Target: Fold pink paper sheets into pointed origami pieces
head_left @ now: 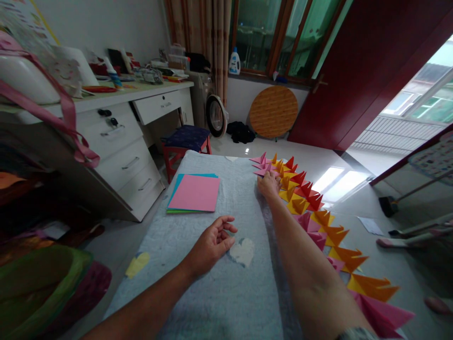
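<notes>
My right hand (269, 183) reaches to the far right of the table, its fingers closed around a pink folded paper crane (262, 172). Rows of paper cranes run along the table's right edge: yellow ones (297, 205), red ones (314, 201) and more pink ones (382, 311). My left hand (214, 240) rests palm-inward over the cloth, fingers loosely curled and apart, with nothing in it. Beyond it lies a stack of square paper (195, 192), pink on top with blue and green sheets showing beneath.
A pale blue cloth with heart shapes covers the table (226, 293). Left stand a white desk (116, 141) and a green-rimmed basket (46, 278). A red stool (186, 141), an open washing machine (214, 111) and a round wooden board (274, 112) are beyond.
</notes>
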`<action>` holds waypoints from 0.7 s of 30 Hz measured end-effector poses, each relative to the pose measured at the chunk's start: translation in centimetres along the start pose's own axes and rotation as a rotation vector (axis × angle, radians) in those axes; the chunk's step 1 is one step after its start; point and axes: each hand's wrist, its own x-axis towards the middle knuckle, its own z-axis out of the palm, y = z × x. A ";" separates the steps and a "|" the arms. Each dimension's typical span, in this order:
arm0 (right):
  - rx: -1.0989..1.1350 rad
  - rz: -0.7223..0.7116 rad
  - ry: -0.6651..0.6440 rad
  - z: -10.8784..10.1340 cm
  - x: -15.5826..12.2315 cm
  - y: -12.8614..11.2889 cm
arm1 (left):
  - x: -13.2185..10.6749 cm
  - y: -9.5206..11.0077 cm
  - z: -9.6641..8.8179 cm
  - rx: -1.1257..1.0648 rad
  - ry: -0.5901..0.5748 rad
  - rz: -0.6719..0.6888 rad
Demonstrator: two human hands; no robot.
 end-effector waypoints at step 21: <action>0.179 -0.114 0.075 -0.6 -3.6 -1.0 | -0.7 1.0 0.5 0.132 0.050 0.059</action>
